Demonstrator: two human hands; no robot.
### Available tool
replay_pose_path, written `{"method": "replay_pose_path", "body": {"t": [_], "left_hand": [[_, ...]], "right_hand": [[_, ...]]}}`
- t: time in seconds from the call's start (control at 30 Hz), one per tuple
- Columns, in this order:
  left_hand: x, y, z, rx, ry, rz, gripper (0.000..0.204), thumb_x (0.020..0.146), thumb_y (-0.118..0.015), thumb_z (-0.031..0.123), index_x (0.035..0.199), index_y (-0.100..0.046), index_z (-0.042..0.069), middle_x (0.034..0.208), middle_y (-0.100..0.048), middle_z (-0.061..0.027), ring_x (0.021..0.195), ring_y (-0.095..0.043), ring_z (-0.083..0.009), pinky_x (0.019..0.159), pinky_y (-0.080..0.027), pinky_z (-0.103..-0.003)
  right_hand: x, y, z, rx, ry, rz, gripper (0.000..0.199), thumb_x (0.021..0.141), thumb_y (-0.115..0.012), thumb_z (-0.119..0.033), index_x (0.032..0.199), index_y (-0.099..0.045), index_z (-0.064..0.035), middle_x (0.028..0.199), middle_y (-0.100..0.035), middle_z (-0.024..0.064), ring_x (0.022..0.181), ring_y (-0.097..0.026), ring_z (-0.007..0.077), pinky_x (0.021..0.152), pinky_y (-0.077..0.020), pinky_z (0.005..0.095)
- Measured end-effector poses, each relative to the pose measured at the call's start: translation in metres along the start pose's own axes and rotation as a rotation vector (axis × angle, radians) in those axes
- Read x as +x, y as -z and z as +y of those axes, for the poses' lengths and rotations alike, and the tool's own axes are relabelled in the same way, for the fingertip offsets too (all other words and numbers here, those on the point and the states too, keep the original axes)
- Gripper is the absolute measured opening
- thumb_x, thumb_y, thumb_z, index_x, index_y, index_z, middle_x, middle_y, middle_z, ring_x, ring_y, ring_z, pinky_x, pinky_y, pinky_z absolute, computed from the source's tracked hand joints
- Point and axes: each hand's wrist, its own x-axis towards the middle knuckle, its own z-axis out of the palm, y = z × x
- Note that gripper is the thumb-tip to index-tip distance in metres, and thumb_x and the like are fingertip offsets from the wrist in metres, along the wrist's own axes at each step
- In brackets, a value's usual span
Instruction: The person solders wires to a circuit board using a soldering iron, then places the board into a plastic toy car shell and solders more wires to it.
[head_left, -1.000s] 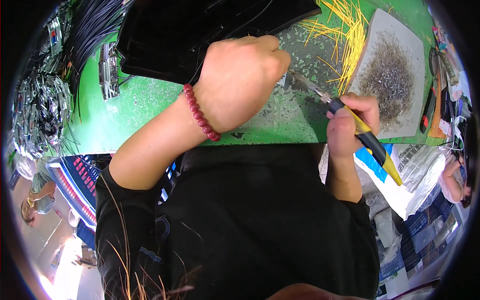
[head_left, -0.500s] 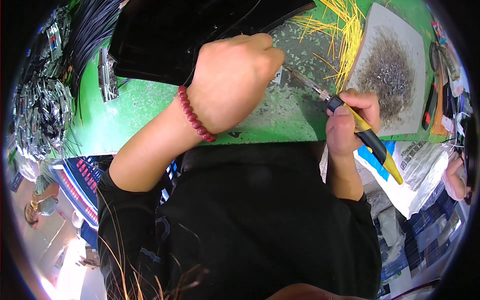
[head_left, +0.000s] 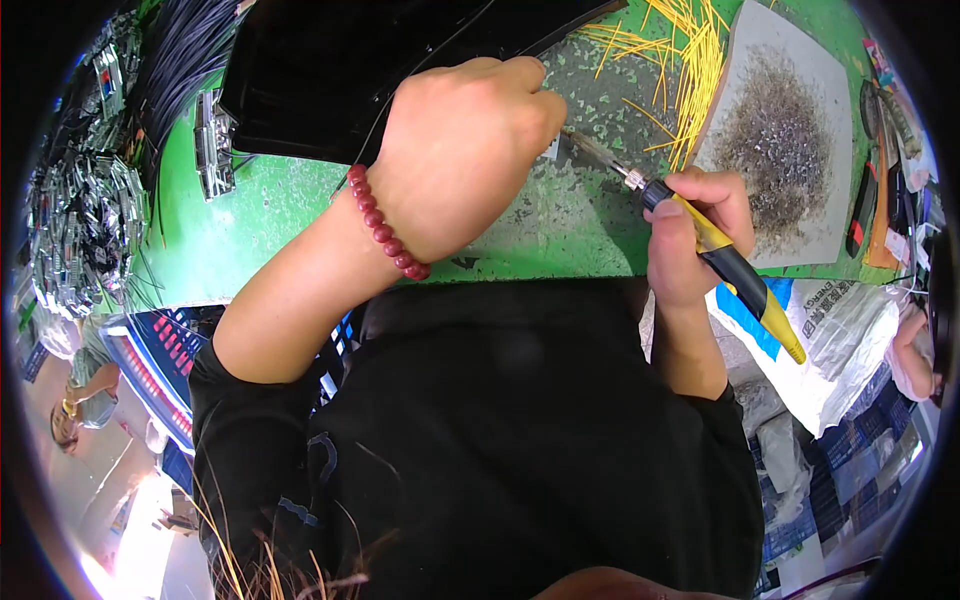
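My right hand (head_left: 690, 235) grips a yellow and black soldering iron (head_left: 732, 262). Its metal tip points up and left and ends beside the knuckles of my left hand (head_left: 465, 150). That hand is curled closed over the bench, back upward, a red bead bracelet (head_left: 378, 228) round its wrist. Whatever its fingers hold is hidden beneath it. Behind it lies a glossy black panel (head_left: 310, 90), with a thin dark wire (head_left: 372, 140) running across it down to my left wrist. A small white label (head_left: 552, 149) shows partly between the hand and the iron's tip.
Yellow wires (head_left: 690, 90) lie at the far right of the green bench (head_left: 290, 235), beside a grey board (head_left: 835, 190) with dark residue. Left are dark cables (head_left: 185, 70), a heap of shiny metallic parts (head_left: 90, 215) and one such part (head_left: 214, 150). Hand tools (head_left: 880, 170) line the right edge.
My right hand has shifted slightly left and up with the soldering iron, its tip now nearer my left hand. The left hand stays closed in nearly the same place.
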Motion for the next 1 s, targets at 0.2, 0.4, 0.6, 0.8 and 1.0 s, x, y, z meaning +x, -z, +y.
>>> {"method": "replay_pose_path", "body": {"t": [0.2, 0.4, 0.6, 0.8, 1.0], "left_hand": [[-0.0023, -0.0038, -0.0012, -0.01, -0.006, 0.023, 0.013, 0.075, -0.065, 0.006, 0.069, -0.054, 0.007, 0.073, -0.053, -0.005, 0.068, -0.059, -0.0244, 0.054, -0.048, -0.035], [-0.0026, -0.0043, -0.0015, -0.021, 0.001, 0.026, 0.012, 0.075, -0.065, 0.005, 0.069, -0.054, 0.006, 0.074, -0.053, -0.005, 0.068, -0.06, -0.0243, 0.054, -0.048, -0.035], [-0.0032, -0.0035, -0.0019, -0.036, 0.008, 0.017, 0.011, 0.075, -0.064, 0.005, 0.07, -0.055, 0.006, 0.074, -0.053, -0.0049, 0.069, -0.06, -0.0244, 0.054, -0.048, -0.035], [-0.0033, -0.0023, -0.0013, -0.027, 0.017, 0.005, 0.01, 0.076, -0.064, 0.006, 0.071, -0.055, 0.007, 0.074, -0.054, -0.005, 0.07, -0.06, -0.0248, 0.055, -0.048, -0.035], [-0.0035, -0.0027, -0.0005, -0.016, 0.024, 0.009, 0.01, 0.076, -0.063, 0.006, 0.071, -0.055, 0.007, 0.073, -0.054, -0.0048, 0.069, -0.06, -0.025, 0.055, -0.048, -0.035]], "right_hand": [[0.0007, -0.0031, -0.0016, -0.064, -0.028, 0.005, 0.02, 0.079, -0.072, -0.013, 0.088, -0.059, -0.0016, 0.072, -0.056, -0.0012, 0.06, -0.049, 0.0034, 0.054, -0.0381, 0.0195], [0.0007, -0.0032, 0.0, -0.061, -0.002, 0.008, 0.021, 0.079, -0.072, -0.015, 0.088, -0.059, -0.0015, 0.072, -0.057, -0.001, 0.06, -0.049, 0.0036, 0.054, -0.0379, 0.0194], [0.001, -0.0027, 0.0013, -0.102, 0.017, -0.005, 0.02, 0.079, -0.072, -0.014, 0.087, -0.06, -0.0012, 0.075, -0.058, 0.0016, 0.062, -0.05, 0.0055, 0.057, -0.0392, 0.0203], [-0.0023, -0.0002, 0.0076, -0.005, 0.1, 0.042, 0.021, 0.079, -0.071, -0.014, 0.089, -0.059, 0.0012, 0.082, -0.058, 0.0064, 0.068, -0.052, 0.01, 0.063, -0.0416, 0.0229], [-0.0012, -0.0011, 0.0059, 0.054, 0.118, 0.044, 0.024, 0.08, -0.071, -0.015, 0.091, -0.057, 0.0016, 0.08, -0.057, 0.0055, 0.065, -0.048, 0.0085, 0.06, -0.0377, 0.0226]]}}
